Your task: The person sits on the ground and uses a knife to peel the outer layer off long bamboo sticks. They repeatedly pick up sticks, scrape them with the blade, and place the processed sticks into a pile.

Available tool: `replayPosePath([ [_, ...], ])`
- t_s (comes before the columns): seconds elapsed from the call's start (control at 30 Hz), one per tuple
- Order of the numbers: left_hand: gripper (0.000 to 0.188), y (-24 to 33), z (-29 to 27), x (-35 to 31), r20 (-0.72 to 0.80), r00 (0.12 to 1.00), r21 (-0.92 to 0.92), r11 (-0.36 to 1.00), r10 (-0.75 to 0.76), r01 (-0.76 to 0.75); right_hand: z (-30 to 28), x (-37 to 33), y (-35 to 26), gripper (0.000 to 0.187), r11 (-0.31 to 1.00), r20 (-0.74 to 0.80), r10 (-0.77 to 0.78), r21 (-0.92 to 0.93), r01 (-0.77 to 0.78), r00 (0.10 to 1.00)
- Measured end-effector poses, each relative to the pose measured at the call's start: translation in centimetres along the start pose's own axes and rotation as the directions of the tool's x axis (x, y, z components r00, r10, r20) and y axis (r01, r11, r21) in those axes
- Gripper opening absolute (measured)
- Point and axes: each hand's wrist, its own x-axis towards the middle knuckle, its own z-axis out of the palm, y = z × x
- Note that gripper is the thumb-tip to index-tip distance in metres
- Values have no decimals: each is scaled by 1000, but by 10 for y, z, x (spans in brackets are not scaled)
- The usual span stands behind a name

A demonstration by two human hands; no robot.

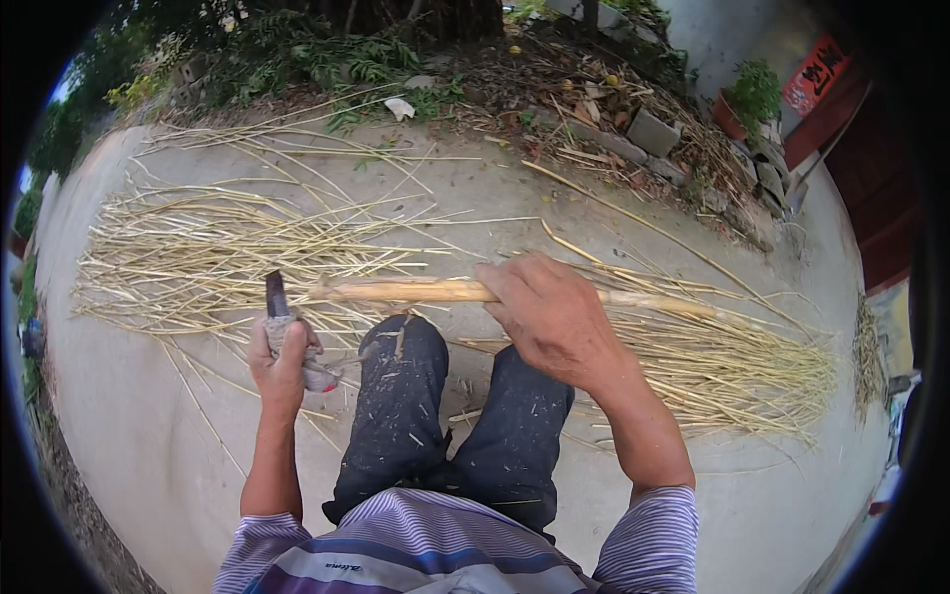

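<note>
In my left hand (pixel 282 358) is a knife (pixel 276 295), its short dark blade pointing up and away from me, its handle wrapped in pale cloth. The fingers and thumb close round that wrapping. My right hand (pixel 549 317) grips a thick, pale yellow stalk (pixel 406 290) from above. That stalk lies crosswise over my knees, and its left end is just right of the knife, apart from the blade. Beyond my left hand spreads a loose heap of thin straw-coloured stalks (pixel 218 243). Under and past my right forearm lies a second heap of stalks (pixel 732 371).
Grey concrete ground (pixel 148 416) surrounds me. A few long stalks stretch between the heaps. Farther off are a bed of dry leaves and greenery, a row of bricks (pixel 653 132), and a potted plant (pixel 752 94) by a dark red door (pixel 871 178) at the right.
</note>
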Motion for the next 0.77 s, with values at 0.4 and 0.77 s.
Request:
replayPosePath([
  [0.4,45,58,-1,-29,79,983,-258,955,169,-143,-11,17,-90,35,999,135,3,49,-10,991],
  [0.77,39,54,-30,-38,175,809,-185,826,561,-533,-2,41,-140,31,937,415,61,288,-195,908],
])
